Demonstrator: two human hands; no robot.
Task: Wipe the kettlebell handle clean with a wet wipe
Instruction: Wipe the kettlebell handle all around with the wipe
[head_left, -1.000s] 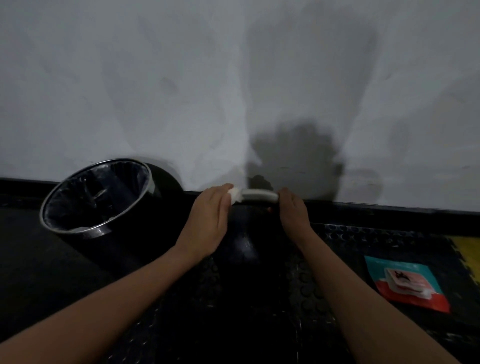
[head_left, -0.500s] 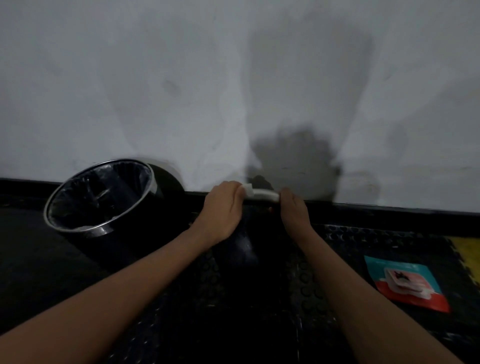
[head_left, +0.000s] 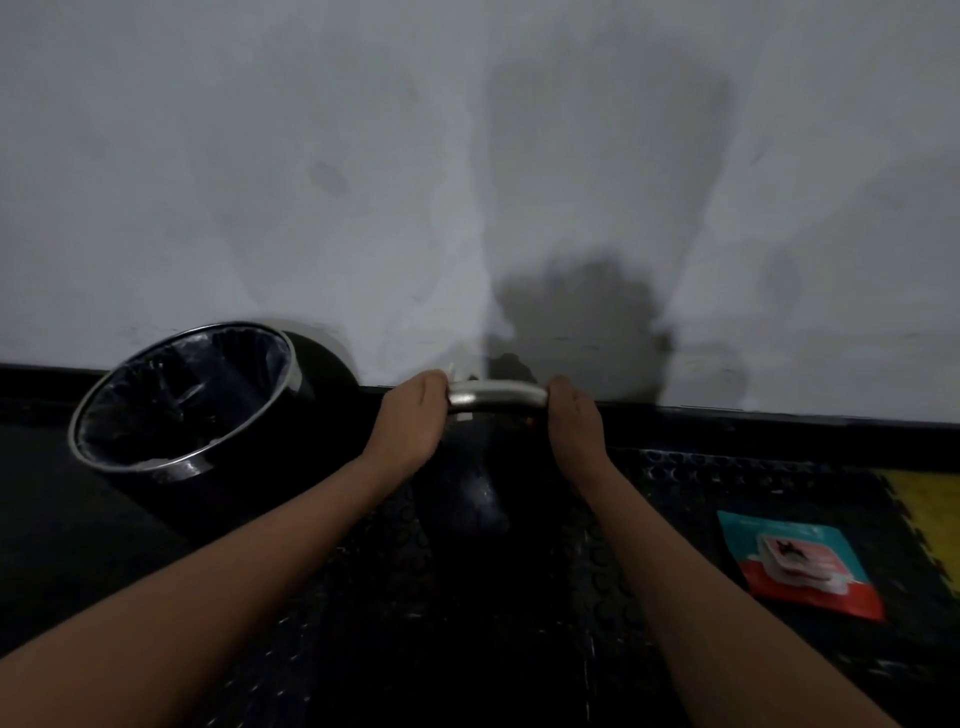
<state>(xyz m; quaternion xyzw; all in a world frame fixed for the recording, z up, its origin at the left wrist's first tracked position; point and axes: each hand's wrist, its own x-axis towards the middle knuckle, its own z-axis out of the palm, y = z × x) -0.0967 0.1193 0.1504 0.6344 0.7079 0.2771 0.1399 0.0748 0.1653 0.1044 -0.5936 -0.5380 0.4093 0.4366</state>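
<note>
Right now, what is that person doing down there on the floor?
A person is cleaning a kettlebell. Both hands are closed around its shiny handle. The left hand grips the left end with a white wet wipe bunched under it, only small bits peeking out. The right hand holds the right end, probably to steady it. A lined trash bin stands to the left, and the wipes packet lies on the mat to the right.
</note>
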